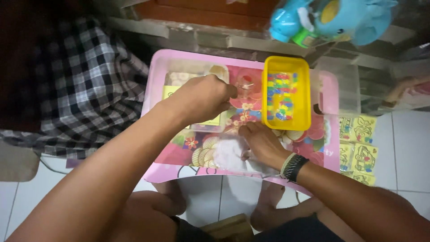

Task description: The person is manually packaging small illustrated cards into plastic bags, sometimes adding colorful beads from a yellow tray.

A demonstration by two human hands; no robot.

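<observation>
A small pink table (156, 67) with a flowered top stands over my knees. My left hand (204, 96) hovers above its middle, fingers pinched on a small clear piece (245, 84) that I cannot make out well. My right hand (262, 143), with a dark braided wristband, rests palm down on a clear plastic bag (228, 154) near the table's front edge. Just beyond the right hand sits a yellow rectangular tray (306, 89) filled with several small coloured beads (281, 96). Under my left hand lies a yellow card in a clear packet (210, 122).
A black and white checked cloth (85, 85) lies to the left of the table. A blue plastic toy (331, 18) sits at the back right. Yellow picture cards (360, 148) lie on the white tiled floor to the right. A clear plastic box (342, 85) stands at the table's right end.
</observation>
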